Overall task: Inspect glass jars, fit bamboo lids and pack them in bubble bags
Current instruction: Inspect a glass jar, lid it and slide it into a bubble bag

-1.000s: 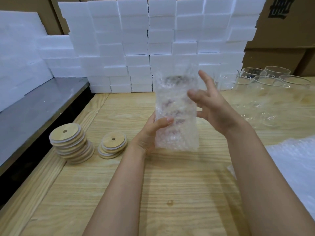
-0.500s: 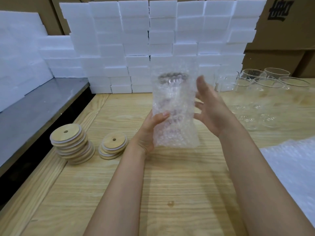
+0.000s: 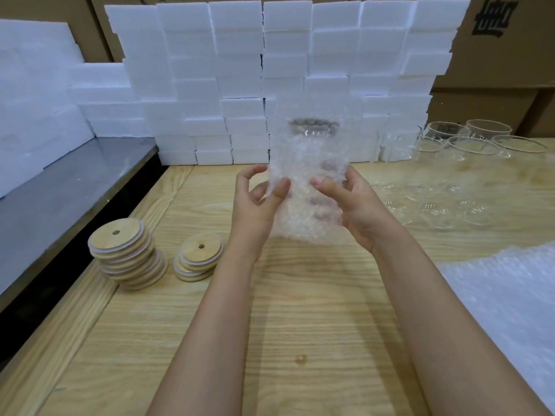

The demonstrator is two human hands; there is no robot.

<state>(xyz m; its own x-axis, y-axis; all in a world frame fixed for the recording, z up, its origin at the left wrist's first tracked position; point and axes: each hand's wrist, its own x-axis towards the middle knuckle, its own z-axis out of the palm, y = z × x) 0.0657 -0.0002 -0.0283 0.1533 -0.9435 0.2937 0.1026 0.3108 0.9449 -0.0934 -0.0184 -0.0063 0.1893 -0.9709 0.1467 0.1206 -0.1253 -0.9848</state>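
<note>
Head view shows you holding a bubble bag (image 3: 304, 226) upright at the centre of the frame, above the wooden table (image 3: 300, 325), with a glass jar (image 3: 313, 127) visible inside through the bubbles. Your left hand (image 3: 255, 205) pinches the bag's left edge, thumb on the front. Your right hand (image 3: 357, 205) grips the right side, thumb pressed on the front and fingers curled behind. Two stacks of bamboo lids (image 3: 127, 253) sit on the table at centre left. Unwrapped glass jars (image 3: 468, 145) stand at upper right, and loose bubble bags (image 3: 510, 295) lie at lower right.
</note>
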